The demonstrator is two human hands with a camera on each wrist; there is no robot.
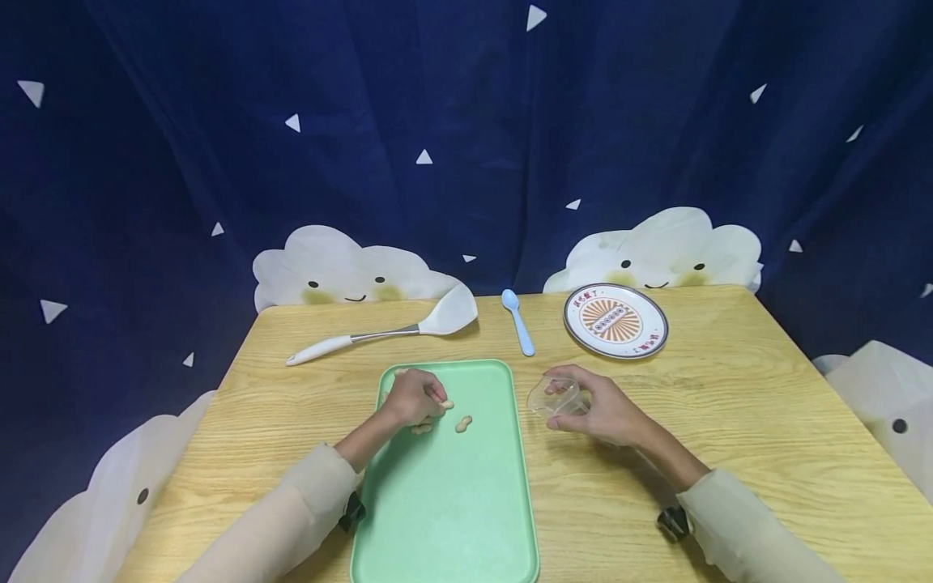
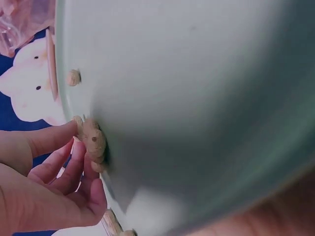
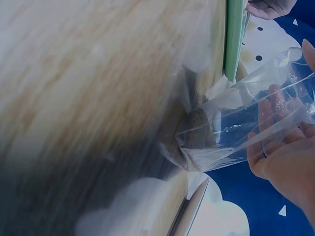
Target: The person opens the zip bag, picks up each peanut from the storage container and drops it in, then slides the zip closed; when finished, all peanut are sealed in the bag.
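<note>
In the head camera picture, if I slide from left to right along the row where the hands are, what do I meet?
Left hand → pinched peanut → loose peanut → clear bag → right hand.

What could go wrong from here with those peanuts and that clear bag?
The left hand pinches a peanut, which might slip out. The clear bag in the right hand looks thin and could crumple. That bag is also beside the green tray, so anything dropped between them might land on the table.
</note>
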